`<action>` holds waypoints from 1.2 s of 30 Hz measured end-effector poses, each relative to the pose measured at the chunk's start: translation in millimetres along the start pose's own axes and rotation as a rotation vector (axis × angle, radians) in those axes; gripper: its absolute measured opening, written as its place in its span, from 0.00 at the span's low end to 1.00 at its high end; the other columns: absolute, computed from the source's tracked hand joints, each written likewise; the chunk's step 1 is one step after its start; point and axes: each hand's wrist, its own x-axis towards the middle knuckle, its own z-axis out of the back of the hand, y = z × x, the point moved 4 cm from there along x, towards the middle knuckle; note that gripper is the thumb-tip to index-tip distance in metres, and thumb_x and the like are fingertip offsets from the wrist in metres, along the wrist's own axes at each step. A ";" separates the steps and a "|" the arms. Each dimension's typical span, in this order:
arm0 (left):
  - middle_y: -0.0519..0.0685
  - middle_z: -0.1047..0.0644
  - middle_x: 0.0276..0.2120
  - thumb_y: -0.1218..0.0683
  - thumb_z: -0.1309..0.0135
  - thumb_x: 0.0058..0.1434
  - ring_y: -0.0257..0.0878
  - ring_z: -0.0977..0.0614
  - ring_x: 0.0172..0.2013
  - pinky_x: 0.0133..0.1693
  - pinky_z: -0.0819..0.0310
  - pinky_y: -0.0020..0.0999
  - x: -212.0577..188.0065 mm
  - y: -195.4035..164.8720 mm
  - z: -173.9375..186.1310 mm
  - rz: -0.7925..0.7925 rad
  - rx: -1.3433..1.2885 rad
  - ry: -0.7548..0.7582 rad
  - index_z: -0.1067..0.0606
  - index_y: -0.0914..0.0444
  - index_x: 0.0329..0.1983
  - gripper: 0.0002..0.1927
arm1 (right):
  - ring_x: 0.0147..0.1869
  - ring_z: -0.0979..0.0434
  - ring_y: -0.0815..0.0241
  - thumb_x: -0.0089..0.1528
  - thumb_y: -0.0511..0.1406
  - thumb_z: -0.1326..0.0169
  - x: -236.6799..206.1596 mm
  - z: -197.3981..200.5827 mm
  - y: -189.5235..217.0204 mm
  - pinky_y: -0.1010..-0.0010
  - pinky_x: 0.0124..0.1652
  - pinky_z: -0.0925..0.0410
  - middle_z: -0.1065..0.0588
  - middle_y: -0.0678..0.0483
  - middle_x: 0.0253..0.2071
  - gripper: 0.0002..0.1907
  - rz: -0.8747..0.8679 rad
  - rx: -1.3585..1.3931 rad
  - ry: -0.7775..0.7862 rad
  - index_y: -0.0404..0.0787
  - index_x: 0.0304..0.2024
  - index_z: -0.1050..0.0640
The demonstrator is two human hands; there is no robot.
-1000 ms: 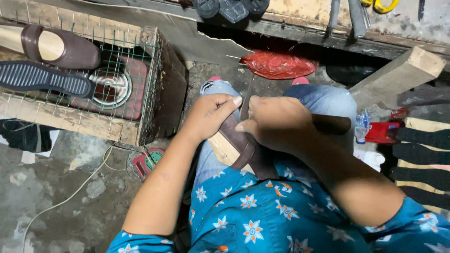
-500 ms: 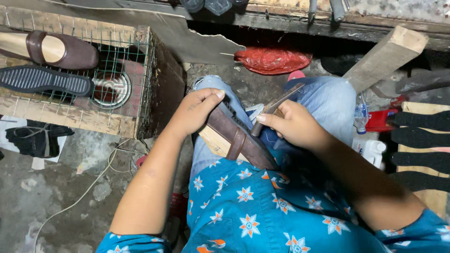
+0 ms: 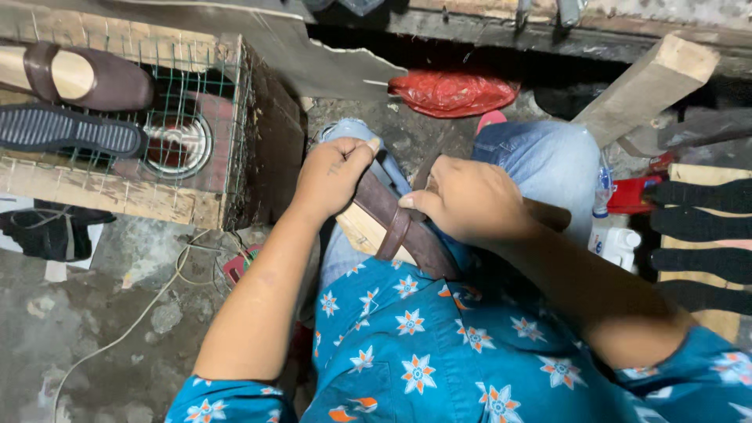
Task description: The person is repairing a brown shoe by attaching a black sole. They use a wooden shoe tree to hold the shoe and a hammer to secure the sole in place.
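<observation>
A brown strapped shoe [image 3: 399, 227] on a pale wooden last lies across the person's lap at frame centre. The left hand [image 3: 333, 176] curls its fingers around the toe end; the right hand [image 3: 470, 200] closes over the strap side. At twelve o'clock lies a crumpled red plastic bag [image 3: 454, 92]; at three o'clock stand a white bottle [image 3: 619, 244] and a red packet [image 3: 630, 196].
</observation>
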 end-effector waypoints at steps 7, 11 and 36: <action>0.51 0.18 0.28 0.39 0.48 0.63 0.35 0.17 0.32 0.39 0.25 0.33 -12.9 -10.4 4.1 -0.039 0.042 0.014 0.18 0.65 0.40 0.24 | 0.62 0.26 0.63 0.63 0.29 0.46 -17.6 4.3 -15.8 0.68 0.61 0.34 0.26 0.48 0.58 0.20 0.370 1.235 0.073 0.34 0.57 0.29; 0.48 0.19 0.28 0.40 0.48 0.65 0.33 0.21 0.32 0.38 0.26 0.32 -14.8 -1.9 4.1 -0.038 -0.051 0.088 0.20 0.66 0.38 0.23 | 0.54 0.22 0.63 0.62 0.26 0.47 -46.6 20.5 -38.1 0.67 0.54 0.28 0.27 0.46 0.56 0.24 0.262 1.333 -0.151 0.36 0.61 0.35; 0.45 0.24 0.21 0.42 0.40 0.61 0.30 0.27 0.25 0.30 0.29 0.31 7.6 -18.3 19.8 -0.029 -0.066 0.096 0.20 0.66 0.27 0.22 | 0.36 0.26 0.52 0.57 0.34 0.34 -38.4 27.6 10.0 0.66 0.35 0.33 0.24 0.48 0.38 0.22 0.828 0.299 -0.444 0.36 0.54 0.22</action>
